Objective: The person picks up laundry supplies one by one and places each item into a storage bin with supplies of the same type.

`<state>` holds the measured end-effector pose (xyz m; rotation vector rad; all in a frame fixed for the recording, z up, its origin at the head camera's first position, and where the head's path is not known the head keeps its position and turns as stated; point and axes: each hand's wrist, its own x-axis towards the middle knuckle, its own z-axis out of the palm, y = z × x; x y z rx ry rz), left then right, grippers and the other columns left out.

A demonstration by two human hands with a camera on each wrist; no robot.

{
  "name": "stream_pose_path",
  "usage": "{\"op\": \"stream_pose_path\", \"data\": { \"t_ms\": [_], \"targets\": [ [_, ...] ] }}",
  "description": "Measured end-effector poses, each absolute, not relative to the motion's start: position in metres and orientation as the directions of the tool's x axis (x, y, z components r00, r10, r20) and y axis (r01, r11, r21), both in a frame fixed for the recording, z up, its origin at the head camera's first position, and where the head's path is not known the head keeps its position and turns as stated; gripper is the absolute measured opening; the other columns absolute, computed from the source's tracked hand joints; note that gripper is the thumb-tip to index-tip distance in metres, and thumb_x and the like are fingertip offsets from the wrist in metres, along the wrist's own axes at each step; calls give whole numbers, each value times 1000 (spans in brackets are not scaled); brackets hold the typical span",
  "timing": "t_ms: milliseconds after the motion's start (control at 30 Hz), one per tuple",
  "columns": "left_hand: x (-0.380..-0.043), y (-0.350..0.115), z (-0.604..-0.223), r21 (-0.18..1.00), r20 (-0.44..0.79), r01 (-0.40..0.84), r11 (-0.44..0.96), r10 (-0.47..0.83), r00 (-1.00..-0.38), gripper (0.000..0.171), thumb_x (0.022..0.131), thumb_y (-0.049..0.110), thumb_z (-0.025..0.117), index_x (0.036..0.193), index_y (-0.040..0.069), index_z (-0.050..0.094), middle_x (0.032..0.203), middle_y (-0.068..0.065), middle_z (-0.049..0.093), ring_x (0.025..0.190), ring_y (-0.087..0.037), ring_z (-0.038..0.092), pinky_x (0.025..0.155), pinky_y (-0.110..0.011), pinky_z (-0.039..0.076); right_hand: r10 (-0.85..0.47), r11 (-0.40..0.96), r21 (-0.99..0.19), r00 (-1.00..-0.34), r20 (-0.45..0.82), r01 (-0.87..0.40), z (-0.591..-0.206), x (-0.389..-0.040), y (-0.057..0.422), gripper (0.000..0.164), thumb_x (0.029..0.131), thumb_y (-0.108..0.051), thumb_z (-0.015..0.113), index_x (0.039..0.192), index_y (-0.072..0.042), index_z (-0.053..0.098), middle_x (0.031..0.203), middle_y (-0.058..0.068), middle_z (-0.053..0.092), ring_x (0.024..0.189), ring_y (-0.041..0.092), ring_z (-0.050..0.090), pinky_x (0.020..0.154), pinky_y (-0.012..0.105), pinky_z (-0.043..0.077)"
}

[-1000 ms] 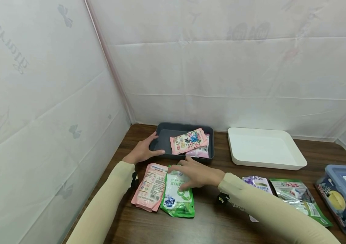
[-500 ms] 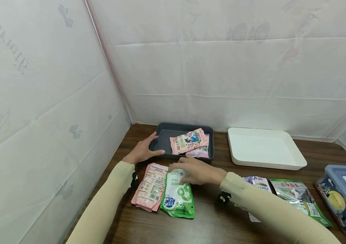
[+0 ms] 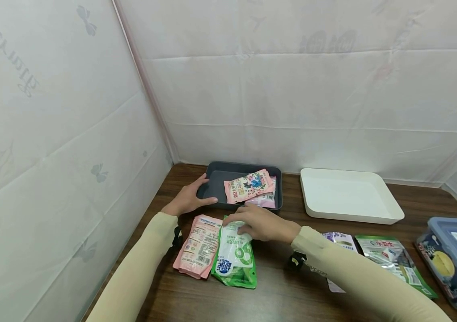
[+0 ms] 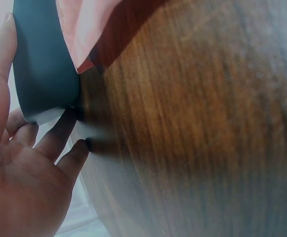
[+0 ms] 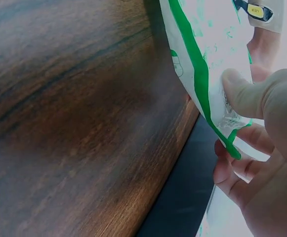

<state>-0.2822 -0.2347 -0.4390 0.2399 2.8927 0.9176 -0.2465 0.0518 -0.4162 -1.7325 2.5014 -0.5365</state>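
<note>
In the head view my left hand (image 3: 188, 197) touches the near left corner of a dark grey tray (image 3: 218, 180), thumb and fingers spread apart. The left wrist view shows that hand's fingers (image 4: 71, 160) against the tray's wall (image 4: 42, 64). My right hand (image 3: 261, 222) pinches the far end of a green-and-white detergent pouch (image 3: 234, 256). In the right wrist view the thumb (image 5: 244, 96) lies on the pouch's face (image 5: 217, 44), with fingers behind it. Pink pouches (image 3: 198, 247) lie left of it. Inside the tray, a pink floral packet (image 3: 248, 187) overlaps a lilac packet (image 3: 266, 201).
A shallow white tray (image 3: 343, 193) stands at the back right. Under and beyond my right forearm lie a purple pouch (image 3: 340, 240) and a green-and-silver pouch (image 3: 385, 255). At the right edge is a blue lidded box (image 3: 450, 264). White cloth walls bound the back and left.
My right hand has closed its thumb and fingers on the detergent pouch's far end, which is slightly raised. The left hand stays at the grey tray.
</note>
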Motion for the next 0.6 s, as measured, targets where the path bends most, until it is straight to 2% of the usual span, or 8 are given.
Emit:
{"op": "stream_pose_path", "data": {
  "t_ms": [300,600],
  "targets": [
    [-282,-235,-438,577,-42,124,808,180,-983,94,83,60,69,154,12,30,163,-3,12,146,-32,22,112,-55,28,-901,327,-320,-396,179,-889,-415,-248,53,38,92,-7,67,124,-28,66,112,-10,65,100,7,57,89,29,50],
    [-282,-233,-438,585,-42,121,802,179,-983,95,82,60,69,155,12,29,163,-5,13,146,-34,22,112,-57,27,-891,358,-320,-423,162,-877,-414,-250,55,34,94,-10,66,121,-30,68,110,-11,67,98,5,57,88,28,51]
  ]
}}
